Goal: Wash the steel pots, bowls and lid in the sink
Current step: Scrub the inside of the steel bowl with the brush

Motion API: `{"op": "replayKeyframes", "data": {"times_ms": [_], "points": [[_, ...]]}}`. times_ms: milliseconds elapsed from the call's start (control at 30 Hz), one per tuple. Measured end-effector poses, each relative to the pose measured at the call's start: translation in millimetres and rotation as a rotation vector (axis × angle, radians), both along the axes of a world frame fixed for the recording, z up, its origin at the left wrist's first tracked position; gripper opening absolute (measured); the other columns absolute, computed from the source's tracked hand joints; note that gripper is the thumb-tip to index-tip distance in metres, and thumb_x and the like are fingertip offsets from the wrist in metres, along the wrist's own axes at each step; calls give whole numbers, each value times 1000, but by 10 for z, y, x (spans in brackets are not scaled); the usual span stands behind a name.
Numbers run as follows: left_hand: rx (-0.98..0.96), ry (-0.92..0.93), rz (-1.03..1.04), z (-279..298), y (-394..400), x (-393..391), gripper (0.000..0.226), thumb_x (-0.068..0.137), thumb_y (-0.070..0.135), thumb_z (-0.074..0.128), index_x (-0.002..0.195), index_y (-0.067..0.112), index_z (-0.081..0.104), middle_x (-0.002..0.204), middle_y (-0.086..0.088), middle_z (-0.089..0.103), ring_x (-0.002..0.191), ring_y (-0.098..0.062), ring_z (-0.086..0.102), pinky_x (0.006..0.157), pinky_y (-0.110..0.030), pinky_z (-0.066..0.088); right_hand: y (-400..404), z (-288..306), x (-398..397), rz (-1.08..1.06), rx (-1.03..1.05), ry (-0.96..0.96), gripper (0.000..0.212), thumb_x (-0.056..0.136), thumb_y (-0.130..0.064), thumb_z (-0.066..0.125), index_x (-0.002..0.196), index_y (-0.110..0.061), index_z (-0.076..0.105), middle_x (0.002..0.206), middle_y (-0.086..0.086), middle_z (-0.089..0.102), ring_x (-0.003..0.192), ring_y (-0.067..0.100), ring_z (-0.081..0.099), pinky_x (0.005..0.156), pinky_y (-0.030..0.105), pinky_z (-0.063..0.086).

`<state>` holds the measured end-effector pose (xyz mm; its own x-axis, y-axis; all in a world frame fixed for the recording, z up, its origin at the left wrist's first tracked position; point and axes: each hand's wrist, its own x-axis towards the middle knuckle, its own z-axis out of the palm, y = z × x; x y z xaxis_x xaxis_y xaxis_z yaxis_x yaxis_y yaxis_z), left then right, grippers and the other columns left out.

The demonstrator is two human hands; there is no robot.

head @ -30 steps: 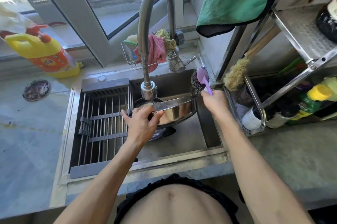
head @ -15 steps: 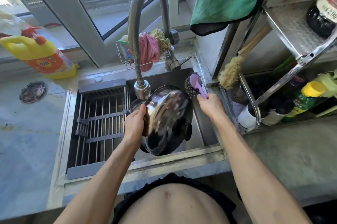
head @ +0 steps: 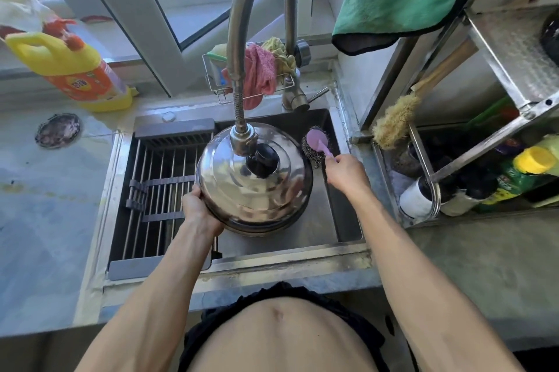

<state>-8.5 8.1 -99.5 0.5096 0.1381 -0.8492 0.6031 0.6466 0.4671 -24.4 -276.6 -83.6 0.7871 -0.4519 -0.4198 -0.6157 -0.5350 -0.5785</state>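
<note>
A shiny steel lid with a black knob faces up over the sink, right under the tap head. My left hand grips the lid's near left rim. My right hand holds the pink handle of a steel-wool scrubber, which sits just right of the lid, by the sink's right wall. Whatever lies in the basin below the lid is hidden.
A roll-up drying rack covers the sink's left half. A yellow detergent bottle stands at the back left, a cloth caddy behind the tap. A metal shelf with bottles and brushes flanks the right side.
The lid went from edge-on, to tilted on its side, to knob-up under the tap. My left hand slid to its near rim. My right hand stayed with the scrubber.
</note>
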Motion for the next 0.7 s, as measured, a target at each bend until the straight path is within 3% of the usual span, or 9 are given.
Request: {"op": "replayKeyframes", "data": {"times_ms": [100,233,300,400,500,567,633,700], "points": [[-4,-5,12,-48,42,14,52,102,39,35,143,21,61,129,-13,71,124,-35,62,114,-58,40,-35,10,66,-10,-65,53,43,100,-37,40,114,-4,64,109,16,65,85,29,53,69,31,39],[11,4,17,-58,-18,6,50,104,42,35,129,18,71,122,-14,73,118,-35,64,110,-54,45,-28,-22,88,-7,-105,124,45,100,-40,42,120,-4,60,110,16,63,88,31,55,69,32,40],[16,-25,7,-81,-73,14,46,104,43,37,123,18,71,121,-12,74,119,-35,65,106,-51,49,-33,-60,58,-6,-107,142,43,99,-38,43,121,-5,59,115,17,63,96,34,59,70,32,41],[57,-60,-30,-112,-144,40,43,105,44,41,104,18,75,114,-10,77,110,-33,69,102,-49,51,-40,-101,-3,-2,-103,158,41,99,-40,44,115,-5,60,112,16,64,92,34,59,66,31,39],[112,-94,-102,-100,-170,85,43,104,45,47,110,14,77,111,-11,77,109,-32,71,101,-47,53,-36,-147,-41,1,-105,172,46,99,-44,44,117,-4,61,117,19,64,103,38,61,71,33,41],[147,-121,-142,-77,-163,102,43,103,46,51,115,12,75,107,-10,78,105,-31,73,92,-43,57,-13,-156,-55,11,-111,198,44,100,-41,45,119,-4,61,118,19,63,104,38,61,72,32,41],[195,-149,-196,-45,-141,135,42,102,47,54,107,11,75,103,-8,79,96,-27,76,87,-41,59,11,-167,-61,13,-110,214,42,99,-38,45,119,-5,61,116,19,63,99,36,61,69,31,40],[240,-186,-260,-56,-104,178,43,97,52,60,99,11,73,106,-7,77,94,-26,75,91,-44,59,33,-174,-56,10,-100,213,38,98,-34,45,117,-6,62,114,18,64,97,35,61,68,31,41]]}}
